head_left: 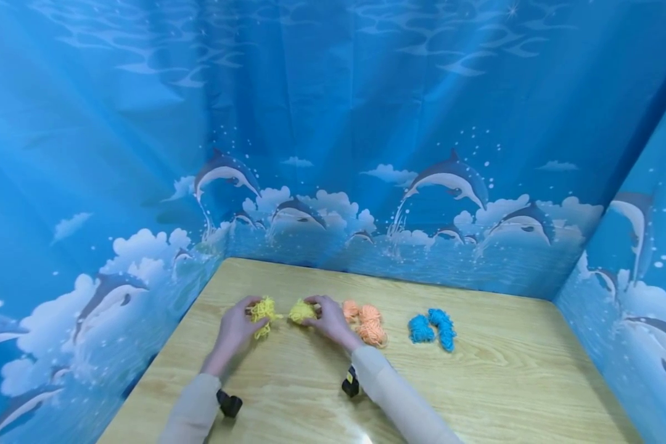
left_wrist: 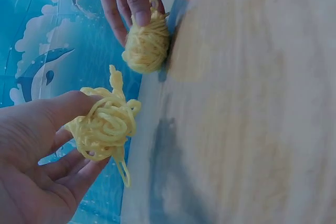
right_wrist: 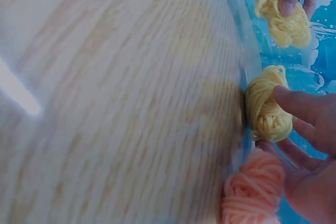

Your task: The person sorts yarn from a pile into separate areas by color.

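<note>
My left hand (head_left: pixel 237 325) pinches a loose, tangled bundle of yellow yarn (left_wrist: pixel 105 124) between thumb and fingers, and loops hang from it. In the left wrist view it appears held above the table. To its right, my right hand (head_left: pixel 332 319) grips a second, tighter ball of yellow yarn (right_wrist: pixel 266 103) with the thumb on one side and the fingers on the other. This ball is at the table surface, a short gap from the first bundle. Close beside the right hand lie several small balls of peach yarn (head_left: pixel 370 333), partly hidden by that hand in the head view.
Two bundles of blue yarn (head_left: pixel 421 328) lie further right on the wooden table (head_left: pixel 510 370). Blue curtains (head_left: pixel 333 123) printed with dolphins stand behind the table and along its sides. A black wrist camera (head_left: pixel 229 404) sits on the left wrist, another (head_left: pixel 351 382) on the right.
</note>
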Demonstrator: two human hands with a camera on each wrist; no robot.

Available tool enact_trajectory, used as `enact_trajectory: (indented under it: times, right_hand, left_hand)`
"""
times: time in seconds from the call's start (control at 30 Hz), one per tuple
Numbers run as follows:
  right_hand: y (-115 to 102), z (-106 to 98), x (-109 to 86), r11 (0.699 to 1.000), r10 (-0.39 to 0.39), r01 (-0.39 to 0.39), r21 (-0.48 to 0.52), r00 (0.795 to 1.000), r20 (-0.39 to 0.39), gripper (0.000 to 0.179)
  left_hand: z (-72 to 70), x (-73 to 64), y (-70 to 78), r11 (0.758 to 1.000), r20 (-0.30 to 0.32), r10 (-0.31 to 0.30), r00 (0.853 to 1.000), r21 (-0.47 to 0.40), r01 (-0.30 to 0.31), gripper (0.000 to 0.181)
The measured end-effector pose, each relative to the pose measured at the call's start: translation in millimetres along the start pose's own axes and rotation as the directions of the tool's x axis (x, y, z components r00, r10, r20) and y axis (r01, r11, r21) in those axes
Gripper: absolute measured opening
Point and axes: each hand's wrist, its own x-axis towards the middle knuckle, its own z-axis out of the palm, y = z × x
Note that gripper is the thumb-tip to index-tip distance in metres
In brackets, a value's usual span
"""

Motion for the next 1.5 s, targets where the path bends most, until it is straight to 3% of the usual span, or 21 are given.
enact_trajectory:
  times: [0.43, 0.77, 0.97, 1.5]
  right_hand:
    - [1, 1, -2.8, 0.993, 0.082, -0.076, 0.095, 0.995, -0.057, 0.046]
    - [3, 0, -5.7, 0.989, 0.106, -0.101, 0.111, 0.994, -0.04, 0.044]
    - [2, 1, -6.6, 0.989, 0.093, -0.086, 0.121, 0.994, -0.053, 0.044]
    - [1, 3, -5.4, 0.992, 0.082, -0.074, 0.106, 0.994, -0.073, 0.044]
  left_hand:
    - [-9.5, 29.9, 4.9, 0.993, 0.085, 0.116, 0.99, -0.033, -0.114, 0.049]
    - [-13.9, 41.2, 10.8, 0.992, 0.12, 0.126, 0.985, -0.04, -0.122, 0.051]
    - [-12.7, 48.3, 11.1, 0.995, 0.142, 0.095, 0.985, -0.048, -0.089, 0.053]
    - [6.9, 59.9, 3.4, 0.995, 0.258, 0.099, 0.961, -0.029, -0.095, 0.046]
